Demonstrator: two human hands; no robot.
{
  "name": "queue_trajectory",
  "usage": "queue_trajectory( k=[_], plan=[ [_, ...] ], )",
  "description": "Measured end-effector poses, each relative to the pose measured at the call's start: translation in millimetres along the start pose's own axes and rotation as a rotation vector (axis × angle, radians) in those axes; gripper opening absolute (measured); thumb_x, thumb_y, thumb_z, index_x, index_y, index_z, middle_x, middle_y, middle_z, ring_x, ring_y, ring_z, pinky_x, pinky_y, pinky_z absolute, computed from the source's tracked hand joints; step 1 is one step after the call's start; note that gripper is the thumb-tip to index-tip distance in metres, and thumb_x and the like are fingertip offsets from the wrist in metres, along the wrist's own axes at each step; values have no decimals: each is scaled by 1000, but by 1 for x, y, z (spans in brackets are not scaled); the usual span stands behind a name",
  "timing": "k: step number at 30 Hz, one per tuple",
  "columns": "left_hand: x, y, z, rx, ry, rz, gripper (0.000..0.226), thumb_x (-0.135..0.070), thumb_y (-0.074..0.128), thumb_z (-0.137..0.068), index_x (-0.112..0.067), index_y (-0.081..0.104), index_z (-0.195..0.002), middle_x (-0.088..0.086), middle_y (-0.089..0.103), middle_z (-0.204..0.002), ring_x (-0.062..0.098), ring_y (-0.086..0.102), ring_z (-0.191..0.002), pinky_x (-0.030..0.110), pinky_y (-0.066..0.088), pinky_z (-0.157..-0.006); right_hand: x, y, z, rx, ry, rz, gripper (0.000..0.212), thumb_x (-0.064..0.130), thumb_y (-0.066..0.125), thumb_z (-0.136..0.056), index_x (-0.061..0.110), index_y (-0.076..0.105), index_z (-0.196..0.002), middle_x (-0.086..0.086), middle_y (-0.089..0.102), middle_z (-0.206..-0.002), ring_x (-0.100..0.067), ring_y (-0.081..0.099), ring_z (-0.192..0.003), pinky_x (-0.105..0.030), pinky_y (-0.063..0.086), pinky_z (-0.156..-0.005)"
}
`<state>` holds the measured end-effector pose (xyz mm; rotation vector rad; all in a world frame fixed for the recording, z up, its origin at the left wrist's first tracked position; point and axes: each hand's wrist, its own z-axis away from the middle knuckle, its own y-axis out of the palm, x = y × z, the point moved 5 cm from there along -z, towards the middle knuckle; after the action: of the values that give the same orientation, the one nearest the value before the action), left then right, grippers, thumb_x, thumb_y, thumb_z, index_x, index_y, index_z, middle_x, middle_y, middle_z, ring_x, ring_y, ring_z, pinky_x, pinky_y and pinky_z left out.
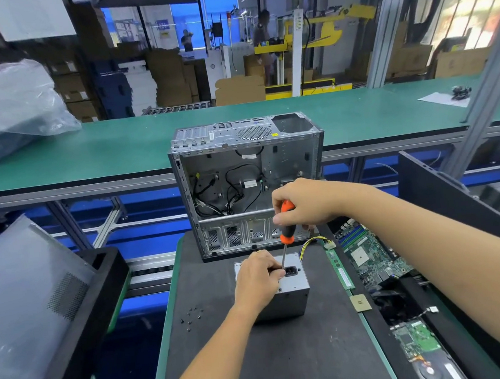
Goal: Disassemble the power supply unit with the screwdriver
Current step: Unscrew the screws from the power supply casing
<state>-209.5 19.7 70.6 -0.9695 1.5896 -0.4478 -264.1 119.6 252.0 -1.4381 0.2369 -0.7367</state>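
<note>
Right hand (306, 204) grips orange-black screwdriver (285, 231), tip down by the socket; left hand (258, 276) pinches its shaft atop power supply unit (294, 294): one grey metal box, on black mat (287, 352) before one open case (249, 183). About eight loose screws (192, 316) left.

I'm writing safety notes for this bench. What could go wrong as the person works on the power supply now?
The left hand steadies the power supply unit right beside the screwdriver tip, so a slip could jab the fingers. The loose screws on the mat could get swept off by an arm.
</note>
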Motion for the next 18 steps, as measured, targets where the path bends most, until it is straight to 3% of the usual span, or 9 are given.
queue_trajectory(
  k=[6, 10, 13, 18],
  plan=[
    [0, 4, 1, -22, -3, -35, 7, -20, 68, -83, -20, 67, -76, -15, 48, -76, 6, 43, -78, 23, 34, -69, 0, -2, 2, -34, -19, -23, 9, 26, 61, -90, 20, 55, -88, -1, 70, -85, -13, 70, -60, -22, 50, -54],
    [4, 5, 1, -5, -26, 19, 16, -12, 63, -86, -23, 56, -76, -11, 54, -84, 9, 50, -89, 28, 42, -75, -5, -6, 4, -64, -2, -62, 19, 25, 72, -81, 15, 57, -86, 0, 68, -83, -9, 67, -54, -23, 52, -51],
    [7, 1, 1, -16, -93, 190, 27, -2, 58, -87, -25, 51, -74, -10, 56, -79, 11, 50, -78, 22, 39, -68, -11, -10, 8, -55, 32, -158, 26, 21, 77, -77, 11, 54, -82, -5, 68, -82, -16, 69, -52, -26, 54, -48],
    [19, -31, 1, -91, -175, 345, 26, 2, 62, -86, -20, 62, -72, -4, 64, -72, 7, 54, -64, 17, 44, -59, -19, 6, 10, 193, 185, -103, 26, 14, 76, -80, 7, 54, -93, -9, 67, -77, -16, 62, -44, -23, 50, -43]
  ],
)
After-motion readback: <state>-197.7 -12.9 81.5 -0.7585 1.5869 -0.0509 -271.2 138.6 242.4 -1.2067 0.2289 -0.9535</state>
